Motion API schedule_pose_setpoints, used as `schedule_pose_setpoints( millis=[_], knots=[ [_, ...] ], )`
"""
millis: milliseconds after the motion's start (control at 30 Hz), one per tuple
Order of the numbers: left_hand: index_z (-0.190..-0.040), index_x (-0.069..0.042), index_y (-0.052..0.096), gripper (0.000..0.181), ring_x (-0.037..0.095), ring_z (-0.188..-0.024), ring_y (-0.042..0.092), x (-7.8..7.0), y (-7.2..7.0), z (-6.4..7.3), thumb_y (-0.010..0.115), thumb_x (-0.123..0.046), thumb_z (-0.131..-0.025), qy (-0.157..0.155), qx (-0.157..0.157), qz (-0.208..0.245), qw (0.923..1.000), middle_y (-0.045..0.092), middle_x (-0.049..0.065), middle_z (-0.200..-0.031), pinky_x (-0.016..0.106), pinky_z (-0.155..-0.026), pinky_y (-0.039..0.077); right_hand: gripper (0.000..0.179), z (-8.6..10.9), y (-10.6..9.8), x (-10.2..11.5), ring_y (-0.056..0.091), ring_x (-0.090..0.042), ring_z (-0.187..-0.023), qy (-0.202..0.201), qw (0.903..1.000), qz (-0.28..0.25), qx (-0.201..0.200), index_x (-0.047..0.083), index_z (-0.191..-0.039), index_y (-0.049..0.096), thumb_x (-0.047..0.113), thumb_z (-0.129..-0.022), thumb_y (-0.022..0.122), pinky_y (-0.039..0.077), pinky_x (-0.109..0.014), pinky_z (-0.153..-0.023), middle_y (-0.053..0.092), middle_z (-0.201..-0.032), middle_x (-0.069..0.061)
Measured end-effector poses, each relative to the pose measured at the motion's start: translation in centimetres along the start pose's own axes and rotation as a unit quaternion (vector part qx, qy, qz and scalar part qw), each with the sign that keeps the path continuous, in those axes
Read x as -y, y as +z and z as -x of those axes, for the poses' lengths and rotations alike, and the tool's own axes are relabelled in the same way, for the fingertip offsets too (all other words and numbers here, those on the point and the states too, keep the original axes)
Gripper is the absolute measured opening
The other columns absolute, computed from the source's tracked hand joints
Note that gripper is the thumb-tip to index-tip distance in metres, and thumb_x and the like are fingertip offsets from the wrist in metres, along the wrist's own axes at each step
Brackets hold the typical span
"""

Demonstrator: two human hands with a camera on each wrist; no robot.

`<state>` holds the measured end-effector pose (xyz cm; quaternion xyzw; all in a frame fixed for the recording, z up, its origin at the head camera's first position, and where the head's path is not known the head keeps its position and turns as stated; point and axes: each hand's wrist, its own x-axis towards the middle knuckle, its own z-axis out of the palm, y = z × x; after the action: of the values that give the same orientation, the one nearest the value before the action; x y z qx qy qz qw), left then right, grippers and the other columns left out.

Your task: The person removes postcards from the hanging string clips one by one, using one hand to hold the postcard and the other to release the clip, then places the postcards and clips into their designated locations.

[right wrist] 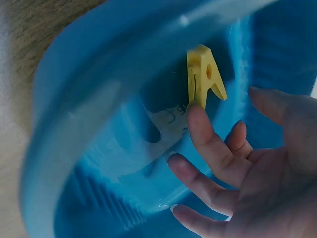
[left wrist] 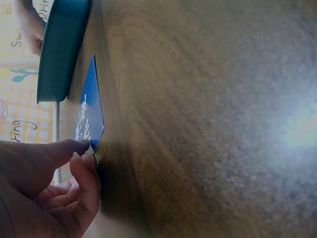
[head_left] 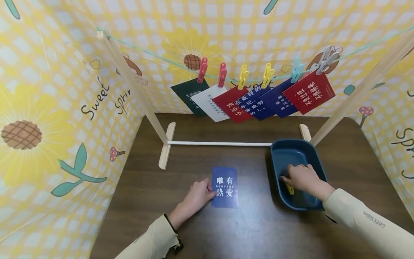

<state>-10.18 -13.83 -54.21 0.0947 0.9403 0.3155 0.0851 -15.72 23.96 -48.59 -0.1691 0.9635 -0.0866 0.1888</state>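
One pinch, left hand point(head_left: 196, 196): thumb and fingertip closed on left edge of blue printed card point(head_left: 225, 187), which lay on wood-grain tabletop point(head_left: 258, 233). Card looked light, thin, fairly stiff, easily creased; edge or corner seemed best hold. Tabletop gave room between card and blue plastic basin point(head_left: 295, 145). Inside basin, yellow clothespin point(right wrist: 197, 79) looked light, rigid, smooth; handle ends seemed best hold. Right hand point(head_left: 304, 178) had fingers parted, fingertip apparently touching clothespin, nothing gripped; raised basin walls limited sideways room.

card point(head_left: 224, 187): mid-counter point(head_left: 252, 230), left of bin
bin point(head_left: 294, 156): toward right edge
peg point(right wrist: 198, 74): in bin
rack point(head_left: 220, 144): behind card, toward far edge
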Motion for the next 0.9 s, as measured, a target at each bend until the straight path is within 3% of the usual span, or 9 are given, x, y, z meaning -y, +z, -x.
schedule_pose_setpoints(
  millis=[400, 667, 900],
  knots=[
    [-0.083, -0.007, 0.055, 0.029, 0.012, -0.057, 0.050, 0.0, 0.2, 0.2, 0.083, -0.014, -0.087, 0.007, -0.011, -0.003, 0.9999, 0.053, -0.002, -0.065, 0.028, -0.050, 0.041, 0.031, 0.5, 0.0, 0.3, 0.053, -0.018, -0.060, -0.020, 0.9981, 0.033, -0.049, 0.003, -0.091, 0.064, 0.032, -0.099, 0.071, 0.038, -0.038, -0.061, 0.052, -0.063, 0.001],
    [-0.080, -0.008, 0.056, 0.027, 0.006, -0.049, 0.048, -0.1, -0.2, 0.2, 0.078, -0.016, -0.092, 0.001, 0.001, 0.020, 0.9998, 0.048, -0.006, -0.058, 0.024, -0.046, 0.037, 0.026, 0.7, -0.4, 1.0, 0.052, -0.012, -0.054, -0.019, 0.9982, -0.022, -0.052, 0.003, -0.092, 0.061, 0.025, -0.099, 0.070, 0.048, -0.028, -0.049, 0.053, -0.065, 0.000],
    [-0.079, -0.008, 0.057, 0.025, 0.007, -0.050, 0.048, -0.2, -0.4, 0.5, 0.077, -0.015, -0.093, 0.003, 0.004, 0.018, 0.9998, 0.051, -0.005, -0.059, 0.024, -0.047, 0.039, 0.025, 0.8, -1.5, 2.0, 0.051, -0.012, -0.052, -0.005, 0.9969, -0.042, -0.067, 0.005, -0.091, 0.063, 0.028, -0.100, 0.070, 0.047, -0.027, -0.048, 0.053, -0.065, 0.000]
  ],
)
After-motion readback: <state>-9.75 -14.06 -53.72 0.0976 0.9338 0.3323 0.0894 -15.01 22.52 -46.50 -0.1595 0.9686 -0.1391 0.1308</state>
